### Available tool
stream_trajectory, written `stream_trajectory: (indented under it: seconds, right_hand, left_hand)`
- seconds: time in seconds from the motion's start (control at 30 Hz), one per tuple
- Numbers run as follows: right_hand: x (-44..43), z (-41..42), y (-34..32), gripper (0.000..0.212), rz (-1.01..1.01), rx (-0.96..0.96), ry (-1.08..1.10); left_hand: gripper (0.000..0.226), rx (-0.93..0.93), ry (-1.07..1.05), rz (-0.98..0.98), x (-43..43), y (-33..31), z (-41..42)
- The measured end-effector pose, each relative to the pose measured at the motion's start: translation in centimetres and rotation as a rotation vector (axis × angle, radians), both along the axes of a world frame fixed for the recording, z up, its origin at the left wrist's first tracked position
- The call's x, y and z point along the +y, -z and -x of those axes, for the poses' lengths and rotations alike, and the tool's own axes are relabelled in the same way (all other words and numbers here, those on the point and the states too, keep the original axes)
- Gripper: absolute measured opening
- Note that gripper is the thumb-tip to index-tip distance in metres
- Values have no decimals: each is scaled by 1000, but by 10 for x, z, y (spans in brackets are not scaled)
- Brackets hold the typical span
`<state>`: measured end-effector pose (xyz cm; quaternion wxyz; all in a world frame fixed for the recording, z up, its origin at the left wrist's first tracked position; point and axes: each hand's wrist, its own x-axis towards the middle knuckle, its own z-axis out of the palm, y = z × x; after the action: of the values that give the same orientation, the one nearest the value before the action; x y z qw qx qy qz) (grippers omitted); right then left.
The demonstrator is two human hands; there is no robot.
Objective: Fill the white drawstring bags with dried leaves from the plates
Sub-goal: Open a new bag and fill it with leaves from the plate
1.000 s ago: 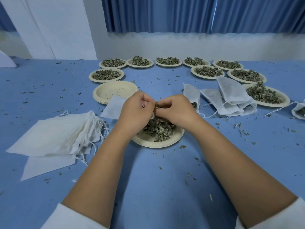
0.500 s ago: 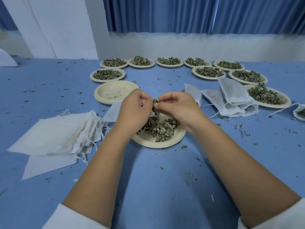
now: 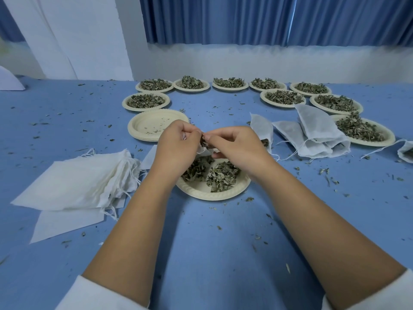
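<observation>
Now, L hand (image 3: 176, 145) is curled, pinching the thin gauzy white drawstring bag (image 3: 201, 151) at its mouth, just above the near plate (image 3: 212, 195) (round, pale, ridged rim). Mouth faces R; bag body mostly hidden, axis unclear. R hand (image 3: 238, 145): thumb + fingertips pinch crumbly grey-green dried leaves (image 3: 203, 141) at that mouth. Flat bag stack (image 3: 78, 182) lies to the left.
</observation>
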<state>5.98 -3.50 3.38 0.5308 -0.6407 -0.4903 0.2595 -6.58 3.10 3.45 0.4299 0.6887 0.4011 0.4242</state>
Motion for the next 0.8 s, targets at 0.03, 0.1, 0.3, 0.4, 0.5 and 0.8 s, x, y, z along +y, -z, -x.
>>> stream_trajectory:
  seconds: [0.03, 0.1, 0.3, 0.4, 0.5, 0.8]
  right_hand:
    - [0, 0, 1, 10, 1, 6, -2]
    - [0, -1, 2, 10, 1, 24, 5]
    - [1, -4, 4, 15, 13, 185, 73]
    - [4, -7, 7, 39, 124, 284, 49]
    - [4, -7, 7, 28, 169, 476, -90]
    - [5, -5, 12, 18, 89, 285, 79]
  left_hand:
    - [7, 2, 5, 6, -1, -1, 0]
    - [8, 5, 25, 12, -3, -2, 0]
    - [11, -25, 111, 24, -7, -5, 0]
    - [10, -38, 141, 42, -7, -6, 0]
    - [10, -29, 168, 43, -8, -6, 0]
    - [10, 36, 348, 17, -18, -4, -7]
